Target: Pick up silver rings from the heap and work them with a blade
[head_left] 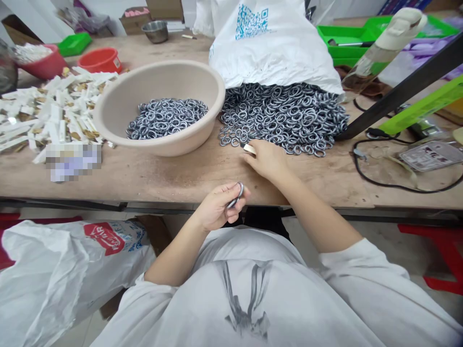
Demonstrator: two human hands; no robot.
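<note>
My left hand [221, 206] is closed near the table's front edge, pinching one dark grey ring [236, 196] between thumb and fingers. To its upper right, my right hand [269, 158] is closed round a small cream-handled tool [249, 149] with a dark tip; its exact kind is hard to make out. That hand rests at the front edge of a heap of grey rings [278, 113], which spills from the mouth of a white sack [267, 53]. Left of the heap stands a large beige basin [159, 147], partly filled with similar rings [170, 115].
White strips and tan scraps [54, 111] cover the table's left side. Behind them are a red bowl [100, 60] and a metal bowl [155, 31]. A black post [405, 86], green trays [345, 38] and a black cord [394, 187] occupy the right.
</note>
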